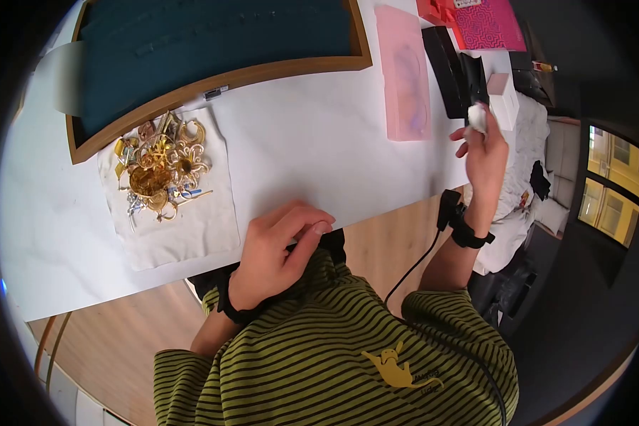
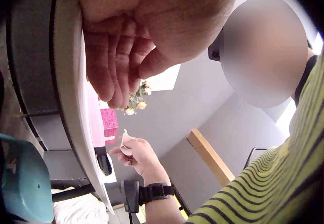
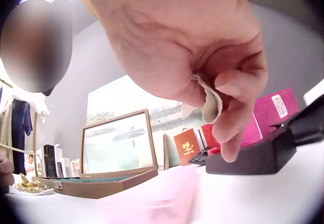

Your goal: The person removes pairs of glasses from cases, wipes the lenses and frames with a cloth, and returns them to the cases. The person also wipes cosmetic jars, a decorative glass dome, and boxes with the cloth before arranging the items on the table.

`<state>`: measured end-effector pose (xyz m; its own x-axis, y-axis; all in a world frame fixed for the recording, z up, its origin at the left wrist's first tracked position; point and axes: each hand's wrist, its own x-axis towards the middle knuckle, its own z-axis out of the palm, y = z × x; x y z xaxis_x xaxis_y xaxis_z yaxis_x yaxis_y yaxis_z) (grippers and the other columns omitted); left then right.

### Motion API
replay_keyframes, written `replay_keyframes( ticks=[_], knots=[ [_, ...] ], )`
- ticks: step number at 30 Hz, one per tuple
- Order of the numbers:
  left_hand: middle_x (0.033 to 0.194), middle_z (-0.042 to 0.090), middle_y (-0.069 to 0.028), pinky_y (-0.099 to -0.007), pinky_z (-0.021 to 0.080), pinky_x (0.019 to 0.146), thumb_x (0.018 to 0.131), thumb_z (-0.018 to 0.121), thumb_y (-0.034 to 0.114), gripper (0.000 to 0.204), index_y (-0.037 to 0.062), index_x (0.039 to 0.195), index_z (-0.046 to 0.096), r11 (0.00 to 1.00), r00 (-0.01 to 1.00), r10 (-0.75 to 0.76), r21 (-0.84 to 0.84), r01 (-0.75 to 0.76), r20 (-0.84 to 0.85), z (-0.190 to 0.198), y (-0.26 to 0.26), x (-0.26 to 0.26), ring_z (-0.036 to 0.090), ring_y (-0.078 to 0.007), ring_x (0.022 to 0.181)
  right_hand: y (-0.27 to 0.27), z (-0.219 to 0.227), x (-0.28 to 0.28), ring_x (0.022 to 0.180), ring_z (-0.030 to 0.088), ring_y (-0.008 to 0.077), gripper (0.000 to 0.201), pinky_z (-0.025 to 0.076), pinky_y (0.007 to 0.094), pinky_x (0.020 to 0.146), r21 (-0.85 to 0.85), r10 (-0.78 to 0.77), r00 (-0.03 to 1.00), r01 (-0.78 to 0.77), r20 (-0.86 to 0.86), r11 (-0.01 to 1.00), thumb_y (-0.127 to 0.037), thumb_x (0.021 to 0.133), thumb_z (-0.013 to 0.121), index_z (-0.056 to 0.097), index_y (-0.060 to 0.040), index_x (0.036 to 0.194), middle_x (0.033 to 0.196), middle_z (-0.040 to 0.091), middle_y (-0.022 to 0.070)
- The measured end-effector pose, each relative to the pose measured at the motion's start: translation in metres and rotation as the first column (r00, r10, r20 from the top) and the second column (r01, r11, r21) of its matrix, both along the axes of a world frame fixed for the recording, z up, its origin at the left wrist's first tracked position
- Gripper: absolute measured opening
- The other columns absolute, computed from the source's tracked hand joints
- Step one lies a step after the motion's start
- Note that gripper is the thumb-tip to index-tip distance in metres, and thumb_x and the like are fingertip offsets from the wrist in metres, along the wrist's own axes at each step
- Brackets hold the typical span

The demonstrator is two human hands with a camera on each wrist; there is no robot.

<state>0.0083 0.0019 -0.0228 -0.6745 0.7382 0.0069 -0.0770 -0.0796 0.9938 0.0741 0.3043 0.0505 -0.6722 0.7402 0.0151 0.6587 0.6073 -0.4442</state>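
Olive striped T-shirt closest to the head camera, behind both hands. Just ahead of it, by the front edge of the marbled white tabletop, left hand with fingers loosely bent and nothing in them.

Pinches a small white scrap in the right hand, between thumb and fingers; cannot tell whether cloth or paper. Sits right at the finger end of that hand, so nearest to it by far; well apart from the left hand, off to its right and farther forward. Follows the line of the right hand roughly with its long axis in the head view, leading away from wrist and body. Hangs from the pinch in the right wrist view, slightly curled, free end pointing down toward the tabletop.

Just to the right of the right fingers and a little ahead, white box. Ahead and slightly left of them, long black case; farther left, pink box, with its long side leading away from the body. Left of the left hand and ahead, gold-coloured jewellery heaped on a white cloth: much nearer to that hand than to the right. Beyond the heap, teal-lined wooden display case.
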Motion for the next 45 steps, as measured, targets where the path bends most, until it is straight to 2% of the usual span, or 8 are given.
replay_keyframes(
  ticks=[6, 10, 12, 25, 31, 34, 36, 45],
  knots=[
    [0.079, 0.063, -0.0079, -0.0225, 0.047, 0.052, 0.089, 0.052, -0.001, 0.011, 0.0001, 0.091, 0.063, 1.000, 1.000, -0.002, -0.003, 0.002, -0.015, -0.002, -0.001, 0.001, 0.059, -0.0122, 0.059, 0.045, -0.002, -0.004, 0.063, 0.063, 0.0179, 0.031, 0.050, 0.0315, 0.060, 0.235, 0.148, 0.976, -0.109, -0.158, 0.966, 0.008, 0.077, 0.040, 0.067, -0.0013, 0.090, 0.092, 0.066, 0.0165],
    [0.079, 0.063, -0.0081, -0.0226, 0.047, 0.053, 0.088, 0.052, -0.002, 0.011, 0.0001, 0.091, 0.063, 1.000, 1.000, -0.006, -0.001, 0.006, -0.022, 0.000, 0.000, -0.002, 0.059, -0.0124, 0.059, 0.058, -0.015, -0.016, 0.071, 0.065, 0.0255, 0.028, 0.051, 0.0355, 0.068, 0.252, 0.000, 1.000, 0.001, -0.001, 0.968, 0.004, 0.077, 0.045, 0.066, -0.0001, 0.096, 0.102, 0.063, 0.0201],
    [0.079, 0.063, -0.0082, -0.0227, 0.047, 0.053, 0.088, 0.052, -0.002, 0.011, 0.0001, 0.091, 0.063, 1.000, 1.000, -0.009, -0.003, 0.009, -0.025, 0.000, 0.000, -0.002, 0.060, -0.0126, 0.060, 0.061, -0.035, -0.022, 0.086, 0.063, 0.0323, 0.027, 0.049, 0.0383, 0.077, 0.495, 0.101, 0.995, -0.100, 0.024, 0.863, -0.009, 0.078, 0.060, 0.064, 0.0013, 0.103, 0.103, 0.062, 0.0206],
    [0.081, 0.064, -0.0101, -0.0239, 0.049, 0.057, 0.088, 0.053, -0.002, 0.011, -0.0007, 0.093, 0.062, 0.999, 0.999, -0.040, -0.008, 0.040, -0.023, -0.001, -0.003, -0.003, 0.062, -0.0153, 0.064, 0.057, -0.038, -0.025, 0.098, 0.060, 0.0374, 0.069, 0.048, 0.0413, 0.084, 0.461, -0.101, 0.947, -0.054, 0.305, 0.886, -0.044, 0.071, 0.075, 0.056, 0.0061, 0.115, 0.107, 0.061, 0.0233],
    [0.080, 0.064, -0.0104, -0.0241, 0.049, 0.057, 0.088, 0.053, -0.003, 0.011, -0.0006, 0.093, 0.063, 0.999, 0.999, -0.043, -0.015, 0.043, -0.029, -0.001, -0.001, -0.004, 0.062, -0.0160, 0.064, 0.059, -0.008, -0.002, 0.096, 0.064, 0.0367, 0.074, 0.048, 0.0391, 0.084, 0.125, -0.174, 0.970, 0.154, 0.173, 0.980, -0.058, 0.067, 0.074, 0.064, 0.0033, 0.106, 0.095, 0.065, 0.0273],
    [0.080, 0.064, -0.0105, -0.0241, 0.049, 0.057, 0.088, 0.053, -0.003, 0.011, -0.0007, 0.093, 0.063, 0.998, 0.998, -0.055, -0.028, 0.054, -0.040, -0.001, -0.002, -0.002, 0.062, -0.0160, 0.064, 0.101, -0.001, 0.013, 0.095, 0.064, 0.0345, 0.073, 0.049, 0.0384, 0.083, 0.313, -0.257, 0.963, 0.219, 0.085, 0.924, -0.057, 0.068, 0.073, 0.064, 0.0018, 0.109, 0.097, 0.066, 0.0261],
    [0.080, 0.064, -0.0104, -0.0241, 0.050, 0.056, 0.088, 0.053, -0.003, 0.011, -0.0008, 0.093, 0.063, 0.997, 0.997, -0.069, -0.025, 0.068, -0.044, 0.000, -0.002, 0.000, 0.063, -0.0158, 0.064, 0.121, -0.009, 0.014, 0.090, 0.066, 0.0333, 0.071, 0.049, 0.0375, 0.081, 0.534, -0.169, 0.966, 0.039, 0.196, 0.844, -0.054, 0.069, 0.073, 0.062, 0.0023, 0.111, 0.092, 0.068, 0.0220],
    [0.080, 0.064, -0.0099, -0.0236, 0.050, 0.056, 0.088, 0.052, -0.003, 0.011, -0.0015, 0.093, 0.062, 0.999, 0.998, -0.031, -0.024, 0.030, -0.047, -0.002, -0.002, 0.001, 0.062, -0.0150, 0.064, 0.131, -0.031, -0.012, 0.087, 0.068, 0.0276, 0.082, 0.050, 0.0368, 0.079, 0.292, -0.153, 0.954, 0.074, 0.259, 0.954, -0.057, 0.069, 0.071, 0.054, 0.0042, 0.121, 0.082, 0.070, 0.0153]
  ],
)
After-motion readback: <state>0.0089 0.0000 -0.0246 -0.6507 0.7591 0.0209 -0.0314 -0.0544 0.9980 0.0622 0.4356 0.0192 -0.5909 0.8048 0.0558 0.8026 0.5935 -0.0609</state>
